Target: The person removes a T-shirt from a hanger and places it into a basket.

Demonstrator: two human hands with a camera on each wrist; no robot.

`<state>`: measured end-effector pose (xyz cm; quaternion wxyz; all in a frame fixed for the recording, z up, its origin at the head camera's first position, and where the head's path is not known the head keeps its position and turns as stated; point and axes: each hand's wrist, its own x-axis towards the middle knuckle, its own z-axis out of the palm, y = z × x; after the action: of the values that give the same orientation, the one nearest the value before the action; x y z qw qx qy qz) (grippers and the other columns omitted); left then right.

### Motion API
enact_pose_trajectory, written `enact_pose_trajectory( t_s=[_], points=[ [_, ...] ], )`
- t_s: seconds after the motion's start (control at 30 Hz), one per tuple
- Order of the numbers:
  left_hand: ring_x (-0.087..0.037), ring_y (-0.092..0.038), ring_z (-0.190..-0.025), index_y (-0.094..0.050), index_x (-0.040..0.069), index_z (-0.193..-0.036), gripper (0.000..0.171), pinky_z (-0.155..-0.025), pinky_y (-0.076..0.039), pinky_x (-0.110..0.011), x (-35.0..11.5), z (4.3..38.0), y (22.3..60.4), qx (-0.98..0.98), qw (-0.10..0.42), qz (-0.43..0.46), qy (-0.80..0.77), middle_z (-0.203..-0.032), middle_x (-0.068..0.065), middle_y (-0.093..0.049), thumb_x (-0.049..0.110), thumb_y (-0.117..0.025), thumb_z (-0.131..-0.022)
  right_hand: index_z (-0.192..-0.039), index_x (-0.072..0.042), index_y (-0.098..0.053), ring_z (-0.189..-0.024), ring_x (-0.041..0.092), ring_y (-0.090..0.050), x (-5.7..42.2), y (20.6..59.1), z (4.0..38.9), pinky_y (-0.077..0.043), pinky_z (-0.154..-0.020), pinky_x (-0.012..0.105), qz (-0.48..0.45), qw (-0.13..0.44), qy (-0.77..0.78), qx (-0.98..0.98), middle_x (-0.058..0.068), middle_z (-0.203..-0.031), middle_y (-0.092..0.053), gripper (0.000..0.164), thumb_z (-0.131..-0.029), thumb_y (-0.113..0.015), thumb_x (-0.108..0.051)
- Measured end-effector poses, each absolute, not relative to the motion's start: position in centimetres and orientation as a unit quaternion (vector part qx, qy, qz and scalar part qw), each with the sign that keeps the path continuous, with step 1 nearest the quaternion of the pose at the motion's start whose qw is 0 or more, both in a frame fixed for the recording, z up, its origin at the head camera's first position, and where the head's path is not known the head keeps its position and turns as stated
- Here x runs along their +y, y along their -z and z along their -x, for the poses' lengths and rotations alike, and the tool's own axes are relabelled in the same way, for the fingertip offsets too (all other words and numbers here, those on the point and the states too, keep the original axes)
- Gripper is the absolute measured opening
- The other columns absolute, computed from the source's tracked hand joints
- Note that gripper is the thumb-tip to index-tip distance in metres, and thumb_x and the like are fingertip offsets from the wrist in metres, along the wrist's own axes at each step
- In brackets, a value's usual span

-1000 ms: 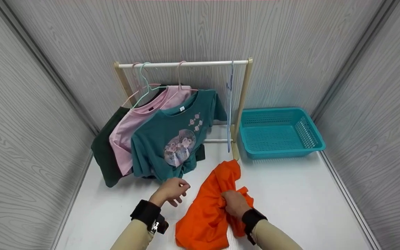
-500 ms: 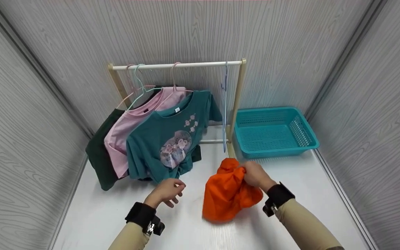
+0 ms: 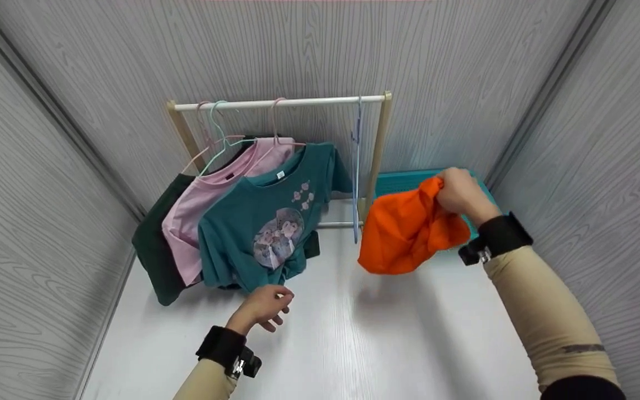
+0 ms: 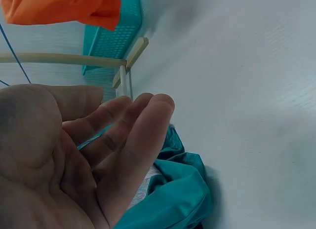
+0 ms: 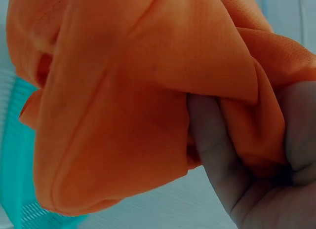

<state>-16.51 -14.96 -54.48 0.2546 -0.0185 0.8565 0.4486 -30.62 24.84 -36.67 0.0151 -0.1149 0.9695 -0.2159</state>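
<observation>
My right hand point(image 3: 460, 191) grips a bunched orange garment point(image 3: 403, 230) and holds it up in the air, in front of the teal basket point(image 3: 409, 179). In the right wrist view the orange cloth point(image 5: 123, 105) is pinched between thumb and fingers, its folds hanging loose; its exact kind cannot be told. My left hand point(image 3: 264, 305) hovers over the white table near the hem of a teal T-shirt point(image 3: 253, 211), holding nothing. The left wrist view shows the fingers point(image 4: 143, 135) loosely bent, with the palm in sight.
A small rack with a white rail point(image 3: 320, 102) stands at the back. From it hang the teal T-shirt, a pink shirt point(image 3: 184, 216), a dark green garment point(image 3: 156, 250) and a bare blue hanger point(image 3: 356, 166). Grey wood-grain walls close in the back and both sides.
My right hand has lifted the orange garment off the table and carried it back and right, over the front of the basket. My left hand has barely moved.
</observation>
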Motion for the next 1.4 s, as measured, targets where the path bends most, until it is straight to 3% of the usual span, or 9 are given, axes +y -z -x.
enact_pose_trajectory(
  t_s=[0.27,0.43,0.6,0.7,0.83,0.93,1.0,1.1,1.4],
  points=[
    [-0.026,-0.071,-0.077,-0.058,0.004,-0.128,0.035,-0.059,-0.06,-0.039,-15.6,15.3,55.3,0.851,0.256,0.028,-0.458,-0.103,-0.018,-0.069,0.025,-0.05,-0.102,-0.089,-0.004,-0.065,-0.068,0.031,-0.053,26.6,32.5,33.8,-0.041,-0.054,0.03,0.017,-0.021,0.194,0.981,0.015,-0.079,-0.056,0.023,-0.084,-0.043,-0.001],
    [-0.026,-0.071,-0.076,-0.057,0.003,-0.128,0.036,-0.058,-0.059,-0.039,-15.9,14.3,56.0,0.848,0.264,0.037,-0.458,-0.1,-0.016,-0.069,0.025,-0.05,-0.101,-0.121,-0.002,-0.064,-0.083,0.036,-0.053,27.3,35.1,34.9,-0.043,-0.07,0.039,-0.008,-0.011,0.214,0.977,0.024,-0.106,-0.061,0.042,-0.086,-0.042,-0.004],
    [-0.023,-0.071,-0.074,-0.058,0.005,-0.127,0.035,-0.058,-0.059,-0.038,-16.2,13.7,56.5,0.842,0.28,0.042,-0.46,-0.097,-0.012,-0.07,0.026,-0.05,-0.101,-0.133,0.003,-0.054,-0.102,0.039,-0.052,27.9,39.2,35.3,-0.043,-0.086,0.047,-0.003,0.0,0.277,0.961,0.028,-0.126,-0.056,0.05,-0.085,-0.044,-0.003],
    [-0.022,-0.07,-0.074,-0.059,0.006,-0.126,0.034,-0.058,-0.059,-0.038,-16.3,13.7,56.6,0.841,0.284,0.048,-0.459,-0.099,-0.013,-0.07,0.026,-0.05,-0.101,-0.137,0.003,-0.048,-0.111,0.039,-0.051,28.1,41.0,35.4,-0.046,-0.089,0.046,-0.003,0.001,0.305,0.952,0.029,-0.137,-0.05,0.052,-0.086,-0.045,-0.002],
    [-0.022,-0.07,-0.073,-0.059,0.007,-0.126,0.033,-0.059,-0.059,-0.038,-16.4,13.9,56.4,0.843,0.284,0.056,-0.453,-0.1,-0.014,-0.069,0.026,-0.05,-0.101,-0.142,-0.001,-0.045,-0.079,0.029,-0.052,28.2,42.3,35.2,-0.045,-0.065,0.034,0.001,0.018,0.329,0.944,0.027,-0.146,-0.042,0.055,-0.087,-0.044,0.0],
    [-0.022,-0.07,-0.074,-0.058,0.006,-0.127,0.034,-0.059,-0.059,-0.038,-16.1,14.2,56.1,0.845,0.285,0.053,-0.449,-0.101,-0.014,-0.069,0.026,-0.05,-0.101,-0.141,-0.001,-0.046,-0.072,0.025,-0.055,28.1,42.7,34.7,-0.046,-0.062,0.029,0.018,0.046,0.331,0.942,0.026,-0.147,-0.042,0.05,-0.092,-0.044,-0.001],
    [-0.024,-0.071,-0.077,-0.057,0.006,-0.128,0.035,-0.06,-0.06,-0.038,-15.9,14.6,55.7,0.847,0.283,0.049,-0.447,-0.103,-0.015,-0.069,0.027,-0.05,-0.101,-0.142,0.001,-0.045,-0.093,0.032,-0.064,27.9,43.0,34.3,-0.055,-0.076,0.035,0.031,0.074,0.333,0.939,0.027,-0.147,-0.042,0.046,-0.095,-0.046,-0.002],
    [-0.026,-0.071,-0.08,-0.057,0.006,-0.13,0.036,-0.061,-0.06,-0.038,-15.5,15.3,54.8,0.852,0.274,0.045,-0.444,-0.105,-0.016,-0.069,0.027,-0.05,-0.101,-0.143,0.003,-0.041,-0.12,0.043,-0.056,27.5,43.7,33.6,-0.053,-0.093,0.046,0.048,0.129,0.341,0.93,0.029,-0.148,-0.038,0.046,-0.098,-0.048,-0.005],
    [-0.027,-0.07,-0.084,-0.062,0.009,-0.126,0.032,-0.061,-0.059,-0.037,-16.0,18.7,49.6,0.887,0.206,0.032,-0.413,-0.109,-0.014,-0.068,0.026,-0.053,-0.1,-0.139,0.004,-0.047,-0.116,0.042,-0.058,25.6,46.3,32.2,-0.058,-0.083,0.042,0.11,0.217,0.25,0.937,0.028,-0.142,-0.046,0.047,-0.095,-0.058,-0.009]
  ],
)
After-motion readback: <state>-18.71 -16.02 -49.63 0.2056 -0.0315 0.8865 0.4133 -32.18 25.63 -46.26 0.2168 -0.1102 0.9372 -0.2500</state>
